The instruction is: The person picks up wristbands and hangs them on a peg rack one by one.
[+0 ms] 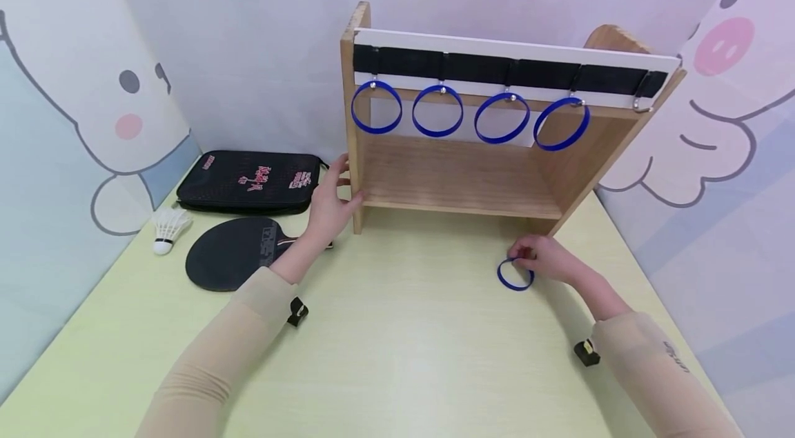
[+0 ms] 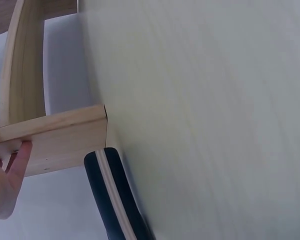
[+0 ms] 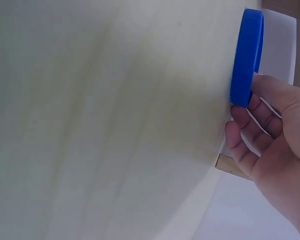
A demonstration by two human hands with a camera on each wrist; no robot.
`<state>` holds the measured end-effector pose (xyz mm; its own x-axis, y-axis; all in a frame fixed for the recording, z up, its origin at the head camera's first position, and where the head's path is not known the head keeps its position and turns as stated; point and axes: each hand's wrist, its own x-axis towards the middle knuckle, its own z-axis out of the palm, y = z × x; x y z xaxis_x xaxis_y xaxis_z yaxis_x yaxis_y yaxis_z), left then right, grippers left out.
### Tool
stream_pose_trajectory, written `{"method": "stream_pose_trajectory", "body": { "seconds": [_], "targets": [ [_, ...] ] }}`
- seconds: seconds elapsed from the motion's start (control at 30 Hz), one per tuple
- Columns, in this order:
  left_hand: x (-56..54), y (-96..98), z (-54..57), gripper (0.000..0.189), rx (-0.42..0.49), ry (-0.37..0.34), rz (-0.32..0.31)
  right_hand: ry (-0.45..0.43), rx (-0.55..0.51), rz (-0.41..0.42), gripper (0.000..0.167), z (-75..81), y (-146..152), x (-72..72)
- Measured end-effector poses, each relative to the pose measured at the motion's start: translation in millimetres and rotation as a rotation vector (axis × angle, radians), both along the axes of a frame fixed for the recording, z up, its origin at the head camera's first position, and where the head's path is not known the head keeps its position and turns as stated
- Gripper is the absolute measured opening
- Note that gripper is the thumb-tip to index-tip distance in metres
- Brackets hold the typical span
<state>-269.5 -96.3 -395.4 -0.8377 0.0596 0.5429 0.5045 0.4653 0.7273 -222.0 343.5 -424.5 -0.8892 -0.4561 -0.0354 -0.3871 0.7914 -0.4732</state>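
Observation:
My left hand [image 1: 330, 202] grips the left side panel [image 1: 351, 121] of a wooden rack, its thumb by the front edge; part of its fingers is hidden. The left wrist view shows that hand [image 2: 7, 185] at the panel's edge [image 2: 65, 122]. With thumb and fingers, my right hand [image 1: 546, 259] pinches a blue ring [image 1: 500, 279] low over the table by the rack's right foot. Up close in the right wrist view, the blue ring [image 3: 245, 60] stands on edge between the fingertips [image 3: 260, 82]. Several more blue rings [image 1: 437, 135] hang from hooks on the rack's white front bar [image 1: 484, 45].
A bare hook [image 1: 641, 107] sits at the bar's right end. Left of the rack lie a black zip case [image 1: 236, 179], a shuttlecock [image 1: 170, 225] and a black table tennis bat [image 1: 226, 255]. Walls [image 1: 248, 45] close the table [image 1: 410, 341] behind and at both sides.

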Motion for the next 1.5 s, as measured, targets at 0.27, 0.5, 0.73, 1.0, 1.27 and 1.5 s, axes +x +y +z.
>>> {"method": "stream_pose_trajectory", "body": {
  "seconds": [0.27, 0.5, 0.73, 1.0, 1.27, 1.5],
  "targets": [
    [-0.7, 1.5, -1.7, 0.069, 0.000, -0.001, 0.018, 0.028, 0.003, -0.020, 0.010, 8.1, 4, 4.6],
    [0.4, 2.3, -0.9, 0.068, -0.001, 0.000, 0.023, 0.120, -0.023, -0.007, 0.012, 16.3, 7, 10.4],
    [-0.5, 2.7, 0.5, 0.068, 0.000, 0.011, 0.016, 0.154, -0.023, -0.036, 0.010, 32.9, 3, 14.8],
    [-0.6, 3.6, 0.7, 0.069, 0.004, 0.001, 0.013, 0.294, -0.064, -0.016, 0.013, 55.9, -2, 22.1],
    [-1.1, 3.3, 1.2, 0.070, 0.001, 0.000, 0.022, 0.420, -0.085, 0.018, 0.021, 87.5, -8, 29.9],
    [-0.6, 2.3, 1.7, 0.069, -0.007, 0.009, 0.027, 0.515, -0.104, 0.056, 0.028, 118.4, -16, 37.3]
  ]
}}
